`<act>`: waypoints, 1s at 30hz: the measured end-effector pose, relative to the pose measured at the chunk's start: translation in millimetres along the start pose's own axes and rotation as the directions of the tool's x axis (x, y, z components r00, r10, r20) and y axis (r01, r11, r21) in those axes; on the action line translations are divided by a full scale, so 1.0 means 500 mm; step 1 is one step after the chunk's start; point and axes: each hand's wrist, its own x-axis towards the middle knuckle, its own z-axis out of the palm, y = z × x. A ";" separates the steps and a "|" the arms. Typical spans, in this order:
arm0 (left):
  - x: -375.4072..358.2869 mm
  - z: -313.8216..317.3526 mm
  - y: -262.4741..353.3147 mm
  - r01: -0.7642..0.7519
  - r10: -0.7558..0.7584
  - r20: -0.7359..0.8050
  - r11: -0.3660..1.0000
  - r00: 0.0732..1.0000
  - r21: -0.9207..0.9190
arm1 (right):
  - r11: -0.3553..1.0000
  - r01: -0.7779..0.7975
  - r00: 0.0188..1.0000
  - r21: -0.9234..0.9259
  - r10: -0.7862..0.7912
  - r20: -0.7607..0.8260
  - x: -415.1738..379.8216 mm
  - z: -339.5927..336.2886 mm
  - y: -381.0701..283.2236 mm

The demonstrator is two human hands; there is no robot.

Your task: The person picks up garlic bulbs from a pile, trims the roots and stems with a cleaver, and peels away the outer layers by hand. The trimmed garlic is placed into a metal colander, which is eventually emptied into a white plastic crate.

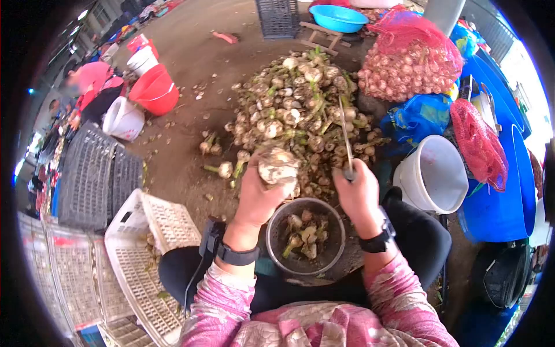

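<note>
My left hand (258,195) is closed around a large pale garlic bulb (278,166) with dry, brownish skin. In my right hand (360,195) is the handle of a knife (347,136), its long thin blade pointing up and away from me. The blade is apart from the bulb. Between my knees, just below both hands, stands a round metal pot (275,234) with stem cuttings and small bulb pieces inside. A big heap of garlic bulbs (292,101), some with green stems, lies on the floor in front of my hands.
A red mesh sack of bulbs (404,66) stands behind right. White bucket (433,173) and blue tub (503,202) are at my right. Crates, white (130,243) and dark (87,173), line the left. Beyond are a red bucket (155,91) and another person (93,76).
</note>
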 end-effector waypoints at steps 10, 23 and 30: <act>-0.062 -0.064 -0.001 0.723 -0.113 0.723 0.252 0.682 -0.643 | 0.760 0.647 0.754 -0.054 -0.627 0.197 -0.148 -0.056 -0.112; -0.088 -0.094 -0.018 -0.053 0.049 0.217 0.999 0.975 0.011 | 0.996 0.072 0.992 -0.044 -0.067 0.111 -0.098 0.041 0.004; -0.032 -0.081 -0.043 -0.082 0.081 -0.036 0.996 0.996 -0.029 | 0.951 -0.221 0.928 0.218 0.136 0.346 -0.035 0.050 0.001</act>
